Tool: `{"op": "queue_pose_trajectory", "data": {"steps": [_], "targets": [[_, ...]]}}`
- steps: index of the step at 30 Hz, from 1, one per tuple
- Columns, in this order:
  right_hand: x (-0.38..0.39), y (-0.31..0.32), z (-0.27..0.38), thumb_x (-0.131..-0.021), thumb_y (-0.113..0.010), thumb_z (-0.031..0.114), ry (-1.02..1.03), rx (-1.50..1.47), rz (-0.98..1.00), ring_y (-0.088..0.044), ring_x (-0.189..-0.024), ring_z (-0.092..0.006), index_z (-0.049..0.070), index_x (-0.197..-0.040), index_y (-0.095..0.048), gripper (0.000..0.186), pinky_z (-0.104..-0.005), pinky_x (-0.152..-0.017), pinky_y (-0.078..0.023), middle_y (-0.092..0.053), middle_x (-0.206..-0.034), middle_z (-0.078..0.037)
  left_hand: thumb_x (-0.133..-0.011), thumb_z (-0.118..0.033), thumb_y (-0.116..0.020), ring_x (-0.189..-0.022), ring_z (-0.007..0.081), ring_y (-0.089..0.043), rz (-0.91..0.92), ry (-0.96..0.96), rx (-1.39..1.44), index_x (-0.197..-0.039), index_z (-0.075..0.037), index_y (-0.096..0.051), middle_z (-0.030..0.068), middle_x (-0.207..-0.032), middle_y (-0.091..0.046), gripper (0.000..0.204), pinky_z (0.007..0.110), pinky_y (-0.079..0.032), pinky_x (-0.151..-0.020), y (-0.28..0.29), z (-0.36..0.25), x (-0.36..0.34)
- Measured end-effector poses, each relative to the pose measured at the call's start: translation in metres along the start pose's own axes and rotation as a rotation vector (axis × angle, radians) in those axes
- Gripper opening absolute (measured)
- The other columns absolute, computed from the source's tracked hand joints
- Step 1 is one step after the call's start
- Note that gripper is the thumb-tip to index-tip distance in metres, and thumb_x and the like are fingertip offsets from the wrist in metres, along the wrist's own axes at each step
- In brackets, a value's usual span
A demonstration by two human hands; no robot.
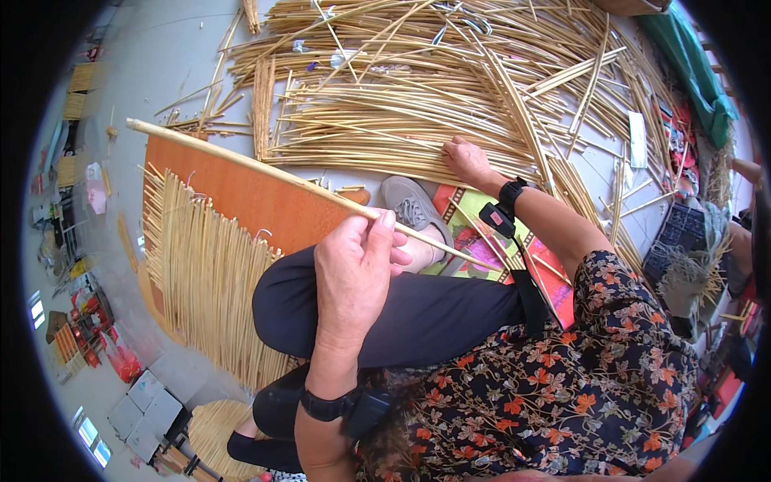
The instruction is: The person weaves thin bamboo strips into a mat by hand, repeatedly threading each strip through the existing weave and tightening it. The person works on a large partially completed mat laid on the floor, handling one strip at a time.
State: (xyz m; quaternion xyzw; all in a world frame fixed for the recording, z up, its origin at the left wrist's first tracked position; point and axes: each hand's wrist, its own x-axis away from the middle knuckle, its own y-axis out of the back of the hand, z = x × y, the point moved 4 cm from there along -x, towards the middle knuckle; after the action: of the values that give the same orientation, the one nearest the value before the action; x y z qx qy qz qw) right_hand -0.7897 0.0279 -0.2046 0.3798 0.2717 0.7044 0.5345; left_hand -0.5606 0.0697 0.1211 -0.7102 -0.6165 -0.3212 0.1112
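My left hand [353,269] is closed in a pinch around a long pale reed stalk [241,163], which slants across the view from upper left down to near my right knee. Over the near edge of a big pile of similar stalks [377,132], my right hand [468,161] has its fingers curled down. Whatever those fingers grip, if anything, is hidden. To the left lies a panel of stalks set side by side [205,281], partly covering an orange board [265,205]. Two small wire hooks stick up at its upper edge.
My grey shoe [411,205] rests between the board and a colourful floral mat [462,210]. A bundle of husks [263,104] lies left of the pile. Green cloth [691,60] hangs at the far right, above a dark crate [676,233]. A round straw seat [221,438] is lower left.
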Motion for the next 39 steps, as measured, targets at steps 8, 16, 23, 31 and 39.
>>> {"op": "queue_pose_trajectory", "data": {"steps": [8, 16, 23, 31, 39], "targets": [[-0.013, -0.001, -0.005, -0.091, -0.062, 0.022, -0.001, 0.101, 0.1, -0.068, -0.096, -0.0416, 0.009, -0.098, -0.071, 0.018, -0.0531, -0.079, -0.055, -0.068, -0.107, -0.018, -0.107, -0.019, -0.058, -0.066, 0.0128, -0.073, -0.005, -0.007, -0.02, -0.103, 0.007, -0.069, 0.0084, -0.081, -0.073, 0.028, 0.026, -0.057, -0.056, 0.001, 0.002, 0.0], [-0.009, 0.025, -0.001, -0.097, -0.061, 0.025, 0.215, -0.051, -0.022, -0.068, -0.095, -0.0414, 0.004, -0.107, -0.064, 0.023, -0.0497, -0.082, -0.053, -0.068, -0.1, -0.019, -0.107, -0.019, -0.058, -0.065, 0.0135, -0.072, -0.004, 0.017, -0.019, -0.102, 0.008, -0.068, 0.0102, -0.081, -0.073, 0.029, 0.026, -0.058, -0.056, 0.003, 0.005, -0.003], [-0.005, 0.057, 0.015, -0.104, -0.061, 0.027, -0.041, -0.72, 0.165, -0.06, -0.068, -0.0164, 0.003, -0.098, -0.064, 0.025, -0.0335, -0.063, -0.048, -0.062, -0.074, -0.005, -0.109, -0.025, -0.055, -0.067, 0.0171, -0.074, 0.036, 0.057, 0.023, -0.113, 0.006, -0.064, 0.014, -0.088, -0.073, 0.033, 0.025, -0.059, -0.056, 0.005, 0.013, -0.007], [0.043, 0.101, 0.086, -0.107, -0.061, 0.027, -0.168, -1.308, 0.384, -0.041, -0.05, -0.0016, 0.008, -0.094, -0.063, 0.023, -0.0197, -0.043, -0.031, -0.056, -0.072, 0.005, -0.11, -0.02, -0.049, -0.066, 0.0183, -0.074, 0.016, 0.126, 0.064, -0.104, 0.009, -0.063, 0.0147, -0.086, -0.073, 0.033, 0.028, -0.06, -0.054, 0.007, 0.019, -0.015], [0.07, 0.119, 0.13, -0.107, -0.06, 0.028, -0.063, -1.429, 0.431, -0.041, -0.051, -0.002, 0.008, -0.097, -0.063, 0.023, -0.0205, -0.045, -0.031, -0.059, -0.077, 0.003, -0.11, -0.025, -0.051, -0.073, 0.021, -0.074, 0.078, 0.164, 0.104, -0.122, 0.009, -0.057, 0.0179, -0.102, -0.071, 0.037, 0.029, -0.062, -0.059, 0.011, 0.024, -0.022]]}}
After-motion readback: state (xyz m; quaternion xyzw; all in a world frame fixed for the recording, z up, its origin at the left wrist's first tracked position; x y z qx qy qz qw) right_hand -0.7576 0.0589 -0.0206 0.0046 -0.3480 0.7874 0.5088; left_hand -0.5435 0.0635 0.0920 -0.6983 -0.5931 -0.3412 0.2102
